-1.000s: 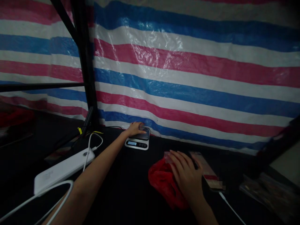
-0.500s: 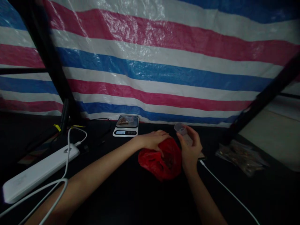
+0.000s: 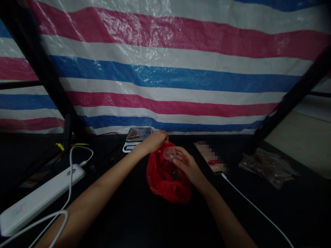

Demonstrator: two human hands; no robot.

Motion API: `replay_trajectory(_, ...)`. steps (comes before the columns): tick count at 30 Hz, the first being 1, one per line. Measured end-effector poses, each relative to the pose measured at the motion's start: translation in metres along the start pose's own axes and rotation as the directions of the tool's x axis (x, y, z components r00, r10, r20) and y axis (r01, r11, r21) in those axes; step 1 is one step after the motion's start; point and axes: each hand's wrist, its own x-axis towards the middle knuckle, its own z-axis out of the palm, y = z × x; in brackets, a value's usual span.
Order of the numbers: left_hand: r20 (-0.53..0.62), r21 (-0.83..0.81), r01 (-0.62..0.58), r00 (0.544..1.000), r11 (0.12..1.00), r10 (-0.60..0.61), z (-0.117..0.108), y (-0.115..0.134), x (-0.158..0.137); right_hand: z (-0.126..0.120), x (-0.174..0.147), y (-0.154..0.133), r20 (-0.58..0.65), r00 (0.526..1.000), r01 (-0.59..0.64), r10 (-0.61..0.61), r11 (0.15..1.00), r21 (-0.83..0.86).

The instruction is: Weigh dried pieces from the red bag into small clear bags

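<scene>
A red plastic bag (image 3: 165, 175) lies on the dark table in front of me. My left hand (image 3: 154, 140) grips the bag's far rim and holds it up. My right hand (image 3: 186, 164) holds a small clear plastic cup (image 3: 170, 154) tipped sideways at the bag's mouth. Behind the bag stands a small white kitchen scale (image 3: 134, 138) with a clear packet of brownish bits on its platform.
A phone (image 3: 210, 157) with a white cable lies right of the bag. Clear packets (image 3: 267, 165) of brown pieces lie at the far right. A white power strip (image 3: 38, 198) with white cables sits at the left. A striped tarp (image 3: 170, 69) and black frame posts close the back.
My left hand left the scale, came to the red bag and lifted its rim. My right hand raised the clear cup, then brought it left and down to the bag's mouth.
</scene>
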Motion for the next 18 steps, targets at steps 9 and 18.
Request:
replay_trajectory(9, -0.098, 0.038, 0.211, 0.974, 0.977, -0.206, -0.048, -0.017, -0.017, 0.009, -0.017, -0.011, 0.295, 0.941, -0.118, 0.168, 0.976, -0.181)
replay_trajectory(18, -0.124, 0.100, 0.262, 0.960, 0.960, -0.249, -0.064, -0.010, -0.031, 0.005, -0.017, -0.005, 0.211, 0.943, -0.109, 0.258, 0.838, -0.535)
